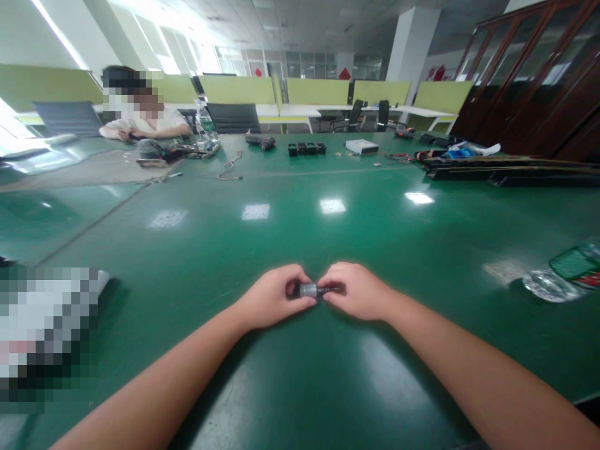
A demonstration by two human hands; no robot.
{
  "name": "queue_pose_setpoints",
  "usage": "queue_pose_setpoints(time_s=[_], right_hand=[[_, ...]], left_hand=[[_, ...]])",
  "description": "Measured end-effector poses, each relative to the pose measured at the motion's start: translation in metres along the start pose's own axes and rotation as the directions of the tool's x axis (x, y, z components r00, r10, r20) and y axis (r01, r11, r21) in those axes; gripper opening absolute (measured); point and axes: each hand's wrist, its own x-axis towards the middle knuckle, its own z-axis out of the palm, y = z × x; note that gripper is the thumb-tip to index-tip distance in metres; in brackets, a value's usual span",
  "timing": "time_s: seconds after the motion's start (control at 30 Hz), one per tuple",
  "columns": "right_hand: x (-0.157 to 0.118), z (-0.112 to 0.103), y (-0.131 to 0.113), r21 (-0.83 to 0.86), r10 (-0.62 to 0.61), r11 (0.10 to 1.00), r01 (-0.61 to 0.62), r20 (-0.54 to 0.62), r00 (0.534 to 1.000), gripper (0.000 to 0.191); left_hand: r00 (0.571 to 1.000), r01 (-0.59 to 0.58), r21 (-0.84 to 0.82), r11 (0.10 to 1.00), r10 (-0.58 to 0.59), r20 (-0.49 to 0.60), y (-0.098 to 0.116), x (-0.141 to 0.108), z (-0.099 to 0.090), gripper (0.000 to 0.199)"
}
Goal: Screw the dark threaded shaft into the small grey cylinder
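Between my hands, low over the green table (290, 237), lies a small part with a grey metal cylinder (308, 290) and a dark, ridged shaft (326, 290) pointing right. My left hand (276, 296) curls its thumb and fingers around the cylinder end. The thumb and fingers of my right hand (355, 290) close on the shaft end. The two sets of fingertips are a small gap apart. The far end of the shaft is partly hidden in my right hand.
A plastic bottle (560, 275) lies at the right, and a blurred-out pale object (47, 312) is at the left. Black connectors (306, 149), a white box (361, 147) and dark rails (510, 170) sit farther back. A person (145, 119) sits at the far left.
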Motion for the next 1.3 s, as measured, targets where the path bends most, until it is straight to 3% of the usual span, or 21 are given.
queue_pose_setpoints(time_s=[1.3], right_hand=[[-0.004, -0.012, 0.000, -0.029, 0.057, 0.998, -0.056, 0.045, 0.997, 0.015]], left_hand=[[1.000, -0.007, -0.024, 1.000, 0.006, -0.011, 0.003, 0.000, -0.002, 0.026]])
